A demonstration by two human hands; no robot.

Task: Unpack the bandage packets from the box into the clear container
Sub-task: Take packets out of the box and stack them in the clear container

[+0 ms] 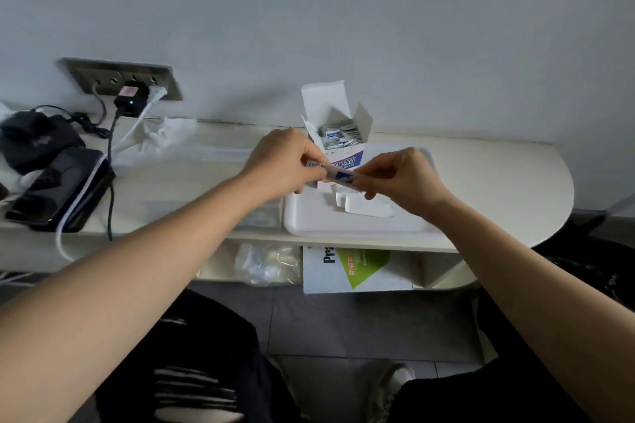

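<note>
A white and purple bandage box (343,134) stands open at the back of the desk, its flaps up and several packets showing inside. In front of it my left hand (285,163) and my right hand (400,175) pinch the two ends of a bandage packet (340,176), a white strip with blue print held level between them. Under my left wrist sits the clear container (259,216), partly hidden by my arm. The hands hover over a white tray (343,227).
A white card piece (364,208) lies on the tray. At the left are a black device (62,192), a dark cloth (34,141), cables and a wall socket panel (123,79). Crumpled tissue (165,137) lies by the wall. A shelf below holds a book (354,268) and plastic bags (264,263).
</note>
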